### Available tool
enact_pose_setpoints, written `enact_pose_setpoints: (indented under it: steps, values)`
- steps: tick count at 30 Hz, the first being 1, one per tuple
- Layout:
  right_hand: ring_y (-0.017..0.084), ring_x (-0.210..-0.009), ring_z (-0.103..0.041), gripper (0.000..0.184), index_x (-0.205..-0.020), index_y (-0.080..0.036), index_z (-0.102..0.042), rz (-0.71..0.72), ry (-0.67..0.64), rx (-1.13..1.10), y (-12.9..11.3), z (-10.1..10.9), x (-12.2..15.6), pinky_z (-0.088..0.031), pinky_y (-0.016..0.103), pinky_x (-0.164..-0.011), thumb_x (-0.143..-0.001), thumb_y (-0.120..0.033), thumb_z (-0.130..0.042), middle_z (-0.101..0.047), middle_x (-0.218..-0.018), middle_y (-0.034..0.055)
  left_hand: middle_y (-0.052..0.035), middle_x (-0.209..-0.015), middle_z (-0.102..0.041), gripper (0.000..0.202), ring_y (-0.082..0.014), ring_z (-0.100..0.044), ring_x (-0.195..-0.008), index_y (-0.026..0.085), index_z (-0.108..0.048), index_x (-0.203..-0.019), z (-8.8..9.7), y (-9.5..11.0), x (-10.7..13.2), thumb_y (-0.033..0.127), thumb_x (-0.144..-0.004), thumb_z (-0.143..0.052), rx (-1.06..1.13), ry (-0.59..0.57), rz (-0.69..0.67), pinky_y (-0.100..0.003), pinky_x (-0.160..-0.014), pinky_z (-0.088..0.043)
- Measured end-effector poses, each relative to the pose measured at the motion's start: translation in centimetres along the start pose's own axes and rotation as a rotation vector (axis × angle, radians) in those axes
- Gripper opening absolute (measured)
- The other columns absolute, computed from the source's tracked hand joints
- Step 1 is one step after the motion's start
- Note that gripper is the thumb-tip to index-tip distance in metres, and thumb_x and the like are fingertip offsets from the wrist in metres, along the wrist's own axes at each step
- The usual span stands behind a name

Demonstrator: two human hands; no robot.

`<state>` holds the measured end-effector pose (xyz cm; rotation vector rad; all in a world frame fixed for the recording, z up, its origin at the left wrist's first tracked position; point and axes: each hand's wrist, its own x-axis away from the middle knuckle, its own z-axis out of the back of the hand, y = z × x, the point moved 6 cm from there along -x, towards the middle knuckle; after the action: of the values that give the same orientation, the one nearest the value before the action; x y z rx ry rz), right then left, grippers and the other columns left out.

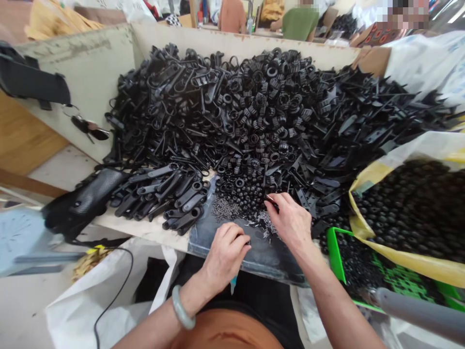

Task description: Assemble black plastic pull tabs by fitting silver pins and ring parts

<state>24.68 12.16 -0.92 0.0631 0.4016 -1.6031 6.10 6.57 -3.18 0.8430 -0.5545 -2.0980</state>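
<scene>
My left hand [225, 248] is closed above the front edge of a dark work mat [203, 238], its fingertips round a small black part that is mostly hidden. Below it a light blue tip [233, 283] pokes out; what it belongs to cannot be seen. Farther right, my right hand [290, 218] pinches a small dark piece [271, 200], too covered to name. Round black beads [247, 194] lie just beyond its fingertips. Small metal pins [225, 209] are heaped on the mat between the hands, with more loose pins [267, 223] under my right hand.
Black plastic parts [225, 102] fill the bench behind, against a pale board [152, 36]. Longer black handles [156, 189] lie at left. At right are a yellow-edged bag [358, 213] of black beads and a green tray [334, 254]. People sit beyond the board.
</scene>
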Motion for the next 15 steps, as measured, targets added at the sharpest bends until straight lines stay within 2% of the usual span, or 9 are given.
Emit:
enact_pose_setpoints:
  steps: [2, 4, 7, 8, 10, 12, 15]
  values:
    - [0.017, -0.079, -0.068, 0.028, -0.114, -0.021, -0.074, -0.003, 0.087, -0.032, 0.3, 0.8, 0.3, -0.040, 0.028, -0.062, -0.104, -0.034, -0.051, -0.074, -0.108, 0.0057, -0.0085, -0.103, -0.071, 0.019, -0.0249, -0.062, -0.106, 0.022, -0.070, -0.113, 1.6, 0.6, 0.2, 0.017, -0.098, -0.060, -0.004, 0.034, -0.039, -0.042, -0.096, -0.053]
    - [0.017, -0.076, -0.068, 0.031, -0.112, -0.021, -0.075, -0.008, 0.186, -0.107, 0.6, 1.7, 0.9, -0.043, 0.028, -0.062, -0.104, -0.039, -0.051, -0.075, -0.105, 0.0053, -0.0069, -0.104, -0.073, 0.024, -0.0235, -0.063, -0.106, 0.023, -0.069, -0.118, 4.6, 1.0, 0.2, 0.016, -0.097, -0.064, -0.057, 0.102, -0.087, -0.041, -0.098, -0.051]
    - [0.015, -0.068, -0.064, 0.035, -0.104, -0.021, -0.076, -0.004, 0.206, -0.258, 0.8, 2.3, 2.0, -0.045, 0.028, -0.062, -0.104, -0.045, -0.051, -0.076, -0.101, 0.0047, -0.0059, -0.107, -0.075, 0.028, -0.0223, -0.066, -0.098, 0.025, -0.070, -0.120, 11.0, 0.2, -0.6, 0.017, -0.093, -0.070, -0.293, 0.300, -0.073, -0.039, -0.095, -0.049]
    - [0.015, -0.066, -0.063, 0.036, -0.102, -0.021, -0.076, 0.000, 0.185, -0.297, 0.7, 2.2, 2.3, -0.046, 0.028, -0.062, -0.104, -0.046, -0.050, -0.076, -0.100, 0.0047, -0.0060, -0.104, -0.075, 0.023, -0.0224, -0.066, -0.095, 0.025, -0.073, -0.115, 13.4, -0.6, -1.0, 0.020, -0.093, -0.071, -0.400, 0.385, -0.019, -0.039, -0.092, -0.049]
    - [0.015, -0.062, -0.061, 0.038, -0.101, -0.022, -0.076, 0.001, 0.148, -0.364, 0.3, 2.1, 2.8, -0.045, 0.029, -0.062, -0.104, -0.049, -0.050, -0.076, -0.097, 0.0045, -0.0071, -0.098, -0.075, 0.014, -0.0234, -0.067, -0.092, 0.022, -0.076, -0.107, 17.0, -2.0, -2.1, 0.025, -0.094, -0.070, -0.547, 0.470, 0.060, -0.040, -0.089, -0.049]
    - [0.014, -0.057, -0.057, 0.038, -0.099, -0.023, -0.076, 0.000, 0.132, -0.444, -0.4, 1.9, 3.0, -0.044, 0.029, -0.057, -0.103, -0.051, -0.052, -0.075, -0.092, 0.0037, -0.0075, -0.100, -0.077, 0.014, -0.0233, -0.068, -0.093, 0.020, -0.077, -0.104, 19.3, -2.9, -3.3, 0.029, -0.096, -0.068, -0.589, 0.496, 0.078, -0.039, -0.089, -0.049]
    - [0.013, -0.052, -0.053, 0.035, -0.096, -0.023, -0.077, 0.020, 0.092, -0.590, -2.1, 1.6, 2.9, -0.043, 0.028, -0.053, -0.102, -0.050, -0.055, -0.073, -0.085, 0.0031, -0.0054, -0.108, -0.080, 0.014, -0.0244, -0.069, -0.109, 0.023, -0.077, -0.105, 19.8, -3.3, -5.0, 0.028, -0.097, -0.066, -0.524, 0.413, 0.033, -0.043, -0.102, -0.045]
